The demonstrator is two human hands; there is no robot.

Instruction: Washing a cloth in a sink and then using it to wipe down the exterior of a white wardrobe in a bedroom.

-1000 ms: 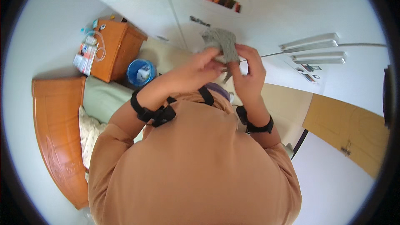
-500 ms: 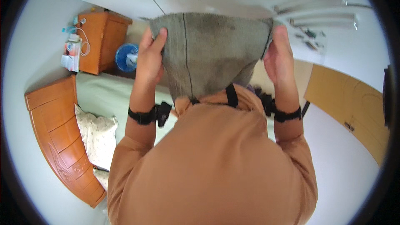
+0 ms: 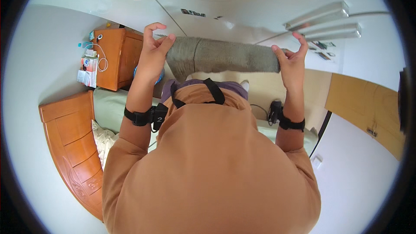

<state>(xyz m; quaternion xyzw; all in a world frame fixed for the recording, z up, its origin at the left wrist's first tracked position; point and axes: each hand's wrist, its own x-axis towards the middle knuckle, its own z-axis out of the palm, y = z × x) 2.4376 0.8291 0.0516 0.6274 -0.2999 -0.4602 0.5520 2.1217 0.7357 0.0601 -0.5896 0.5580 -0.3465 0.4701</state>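
A grey-green cloth (image 3: 232,56) with a short, plush-looking pile and a dark line near its left end hangs stretched between my hands, in front of my waist. My left hand (image 3: 154,54) pinches its upper left corner between thumb and fingers, the index finger curled up above. At the upper right corner, my right hand (image 3: 292,65) grips it with the thumb on the near side and one finger raised. The cloth looks narrow from above, and its far side is hidden. Black straps with small devices circle both my forearms.
White cabinet doors with long handles (image 3: 331,30) stand just beyond the cloth. On the left are a wooden nightstand (image 3: 110,56), a blue bin (image 3: 161,76) partly behind my left arm, and a bed with a wooden headboard (image 3: 71,143). A yellowish wooden door (image 3: 364,108) is at the right.
The cloth has gone from a broad, drooping sheet to a narrower band seen more from above. My hands have lowered slightly in the picture, and the view has shifted, showing more of the cabinet.
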